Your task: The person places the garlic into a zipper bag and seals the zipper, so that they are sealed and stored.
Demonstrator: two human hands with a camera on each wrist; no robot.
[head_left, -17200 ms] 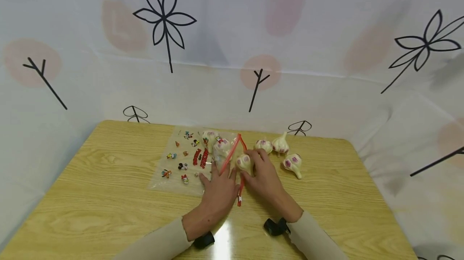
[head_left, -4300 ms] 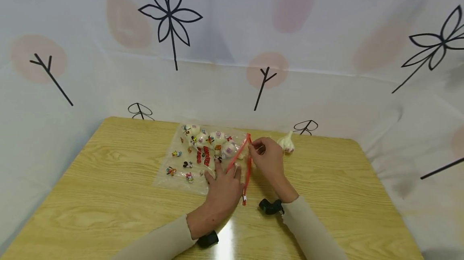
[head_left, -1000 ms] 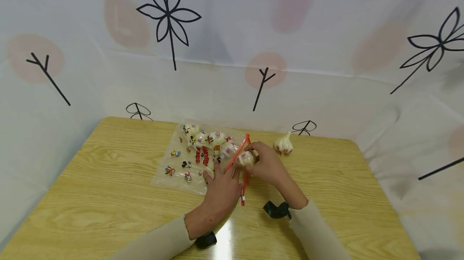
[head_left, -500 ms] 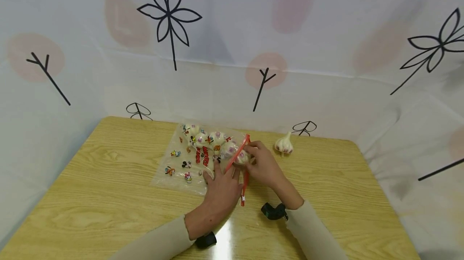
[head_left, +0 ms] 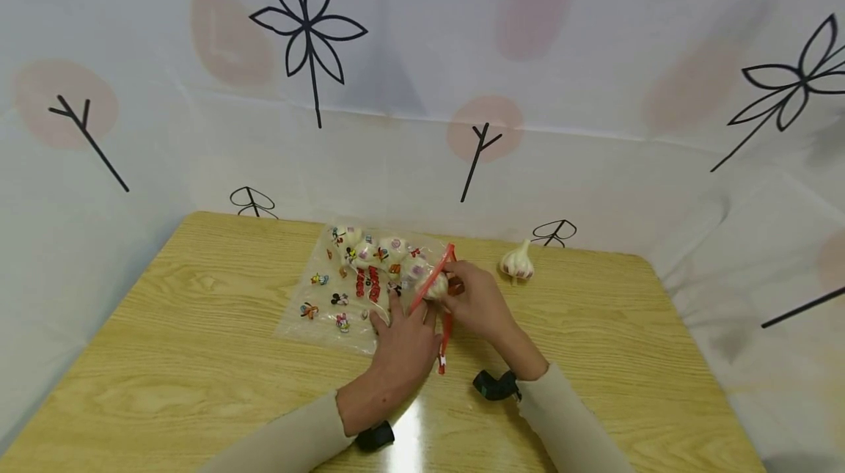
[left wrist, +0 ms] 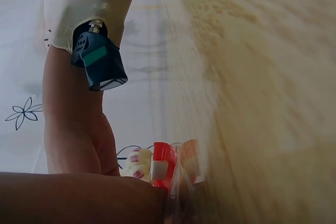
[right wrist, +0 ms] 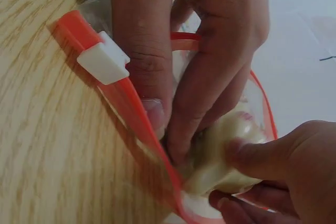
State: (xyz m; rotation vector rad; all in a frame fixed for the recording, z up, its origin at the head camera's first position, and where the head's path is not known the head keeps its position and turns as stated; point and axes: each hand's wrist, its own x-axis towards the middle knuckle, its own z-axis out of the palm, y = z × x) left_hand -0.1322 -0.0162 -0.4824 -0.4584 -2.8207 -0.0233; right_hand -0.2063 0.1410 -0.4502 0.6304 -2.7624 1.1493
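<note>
Crowding the bag mouth (head_left: 431, 280) are hands (head_left: 404, 352) (head_left: 483, 304); beyond stands loose garlic (head_left: 518, 264).

- Type of place: screened tabletop recording booth; whether within a home, lab or office cannot be determined.
- Enclosure: creased white sheet (head_left: 409, 40) printed with black sprigs and pastel blotches, visible behind and at both sides.
- Surface (head_left: 165, 356): light wood-grain finish, rounded far corners, glare on the near part.
- Equipment: dark wrist cameras (head_left: 496, 386) worn by the person.
</note>
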